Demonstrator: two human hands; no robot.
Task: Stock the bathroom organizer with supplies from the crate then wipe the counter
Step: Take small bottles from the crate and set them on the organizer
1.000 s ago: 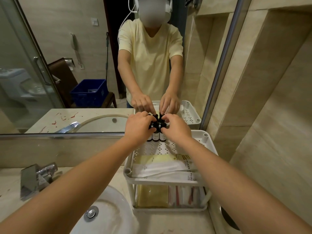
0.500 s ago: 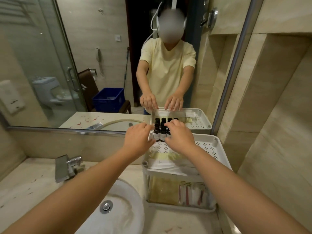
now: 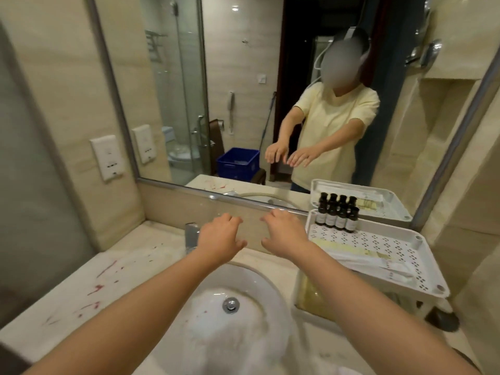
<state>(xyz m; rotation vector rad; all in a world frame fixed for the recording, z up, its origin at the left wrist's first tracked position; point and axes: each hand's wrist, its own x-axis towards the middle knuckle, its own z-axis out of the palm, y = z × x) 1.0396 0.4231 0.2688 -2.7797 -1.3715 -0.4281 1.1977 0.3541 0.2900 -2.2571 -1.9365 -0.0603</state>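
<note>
Head view: left hand (image 3: pixel 219 240) and right hand (image 3: pixel 284 234) hover empty above the sink (image 3: pixel 243 288), fingers loosely spread. Four bottles (image 3: pixel 336 216) stand at the organizer's (image 3: pixel 422 269) far-left corner, right of both hands.

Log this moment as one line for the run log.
left hand open, empty | right hand open, empty | four bottles upright in organizer top tray | counter red-stained, unwiped

Both forearms extended forward, left hand (image 3: pixel 219 240) and right hand (image 3: pixel 284 233) side by side, palms down, fingers loosely curled, empty.
</note>
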